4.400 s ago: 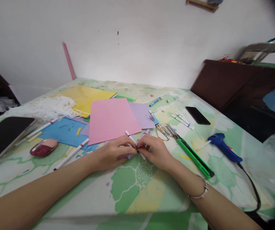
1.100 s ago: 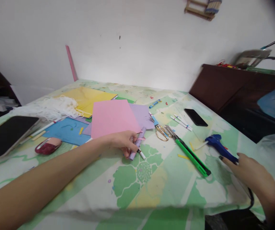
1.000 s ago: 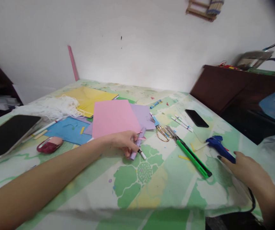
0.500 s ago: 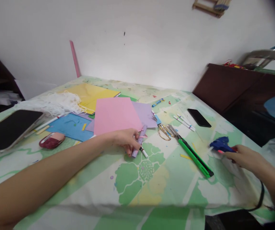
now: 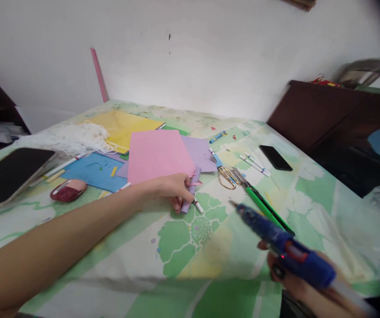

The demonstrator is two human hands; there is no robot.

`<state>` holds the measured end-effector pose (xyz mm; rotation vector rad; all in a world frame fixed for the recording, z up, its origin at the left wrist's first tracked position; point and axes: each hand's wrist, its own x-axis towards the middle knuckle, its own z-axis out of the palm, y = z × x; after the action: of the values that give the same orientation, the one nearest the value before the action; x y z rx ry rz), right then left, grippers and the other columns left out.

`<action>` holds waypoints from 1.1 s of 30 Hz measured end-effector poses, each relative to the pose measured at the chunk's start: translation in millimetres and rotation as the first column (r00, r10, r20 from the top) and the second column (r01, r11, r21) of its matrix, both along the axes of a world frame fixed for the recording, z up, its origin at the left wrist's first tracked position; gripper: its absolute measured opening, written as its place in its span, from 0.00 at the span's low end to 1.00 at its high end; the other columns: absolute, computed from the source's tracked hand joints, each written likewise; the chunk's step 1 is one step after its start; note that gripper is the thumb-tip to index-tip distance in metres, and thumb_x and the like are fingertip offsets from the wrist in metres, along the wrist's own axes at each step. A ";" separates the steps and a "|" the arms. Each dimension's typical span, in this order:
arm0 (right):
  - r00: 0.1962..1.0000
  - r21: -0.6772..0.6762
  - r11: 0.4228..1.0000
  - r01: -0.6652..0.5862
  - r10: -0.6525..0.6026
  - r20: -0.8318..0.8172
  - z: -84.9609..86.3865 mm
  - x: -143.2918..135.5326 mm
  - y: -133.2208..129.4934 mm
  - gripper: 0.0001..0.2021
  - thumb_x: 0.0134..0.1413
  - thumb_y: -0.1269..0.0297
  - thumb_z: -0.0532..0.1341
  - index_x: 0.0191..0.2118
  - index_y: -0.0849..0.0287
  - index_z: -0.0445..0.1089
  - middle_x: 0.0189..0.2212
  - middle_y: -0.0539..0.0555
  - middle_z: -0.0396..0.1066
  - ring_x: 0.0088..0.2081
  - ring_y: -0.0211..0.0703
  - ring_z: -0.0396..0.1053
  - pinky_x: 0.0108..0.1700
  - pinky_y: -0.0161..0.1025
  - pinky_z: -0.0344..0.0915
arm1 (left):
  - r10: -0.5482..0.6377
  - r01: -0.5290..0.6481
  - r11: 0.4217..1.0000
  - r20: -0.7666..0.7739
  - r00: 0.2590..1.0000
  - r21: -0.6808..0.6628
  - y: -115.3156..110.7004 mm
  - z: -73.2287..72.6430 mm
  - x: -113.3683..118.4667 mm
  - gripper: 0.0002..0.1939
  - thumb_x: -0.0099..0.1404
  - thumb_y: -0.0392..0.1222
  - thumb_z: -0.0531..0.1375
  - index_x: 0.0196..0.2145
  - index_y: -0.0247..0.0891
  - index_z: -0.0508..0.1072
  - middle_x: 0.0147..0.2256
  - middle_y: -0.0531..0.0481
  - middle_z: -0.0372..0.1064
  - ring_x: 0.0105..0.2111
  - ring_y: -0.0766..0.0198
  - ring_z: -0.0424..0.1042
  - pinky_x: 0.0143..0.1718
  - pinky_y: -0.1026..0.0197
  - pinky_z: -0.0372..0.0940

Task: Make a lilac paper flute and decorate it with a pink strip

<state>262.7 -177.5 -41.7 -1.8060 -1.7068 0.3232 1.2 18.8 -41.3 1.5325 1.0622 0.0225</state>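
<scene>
My left hand (image 5: 176, 190) is closed around a rolled purple paper tube (image 5: 191, 189) at the middle of the table. A thin pink strip crosses the tube, and a white marker (image 5: 198, 206) pokes out by my fingertips. Close to the camera at the lower right, my right hand (image 5: 295, 282) grips a blue hot glue gun (image 5: 285, 243), its nozzle pointing up and left. The gun has a small red light on it and is slightly blurred. Behind it lies a green box cutter (image 5: 259, 201), partly covered by the gun, with gold-handled scissors (image 5: 227, 177) beside it.
Pink (image 5: 158, 154), yellow and blue paper sheets lie behind my left hand. At left are white string (image 5: 73, 140), a large phone or tablet (image 5: 13, 174) and a maroon-pink case (image 5: 69, 190). A black phone (image 5: 276, 157) and white markers (image 5: 254, 164) lie at right.
My right hand has lifted the glue gun off the table's right side and brought it left, closer to the camera. My left hand keeps its hold on the tube.
</scene>
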 end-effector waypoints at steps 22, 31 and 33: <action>0.832 -0.191 0.843 -0.503 0.532 0.155 -13.4 -89.2 16.7 0.07 0.56 0.67 0.53 0.42 0.58 0.62 0.34 0.56 0.67 0.31 0.44 0.69 0.30 0.39 0.68 | 0.031 -0.029 0.999 0.060 0.998 -0.032 -2.3 2.1 1.0 0.17 0.46 0.33 0.61 0.29 0.39 0.54 0.15 0.53 0.69 0.14 0.62 0.70 0.14 0.67 0.63; 0.829 -0.172 0.853 -0.492 0.520 0.208 -14.6 -92.2 18.1 0.06 0.57 0.65 0.54 0.41 0.58 0.61 0.33 0.55 0.67 0.29 0.42 0.69 0.27 0.36 0.66 | 0.021 -0.016 0.999 0.096 0.995 -0.045 0.7 -4.7 0.3 0.18 0.45 0.34 0.61 0.29 0.39 0.54 0.16 0.51 0.69 0.15 0.62 0.70 0.14 0.66 0.64; 0.824 -0.164 0.854 -0.494 0.520 0.226 -15.7 -92.0 18.0 0.06 0.57 0.66 0.55 0.41 0.58 0.61 0.33 0.55 0.67 0.29 0.42 0.69 0.27 0.36 0.66 | 0.022 -0.018 0.999 0.098 0.995 -0.045 1.2 -5.4 0.1 0.18 0.45 0.34 0.61 0.30 0.39 0.54 0.16 0.51 0.70 0.15 0.62 0.70 0.14 0.66 0.64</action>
<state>170.7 -159.5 -57.4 -1.4755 -2.4015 0.4068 1.4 20.0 -46.8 1.4661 0.9933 0.0873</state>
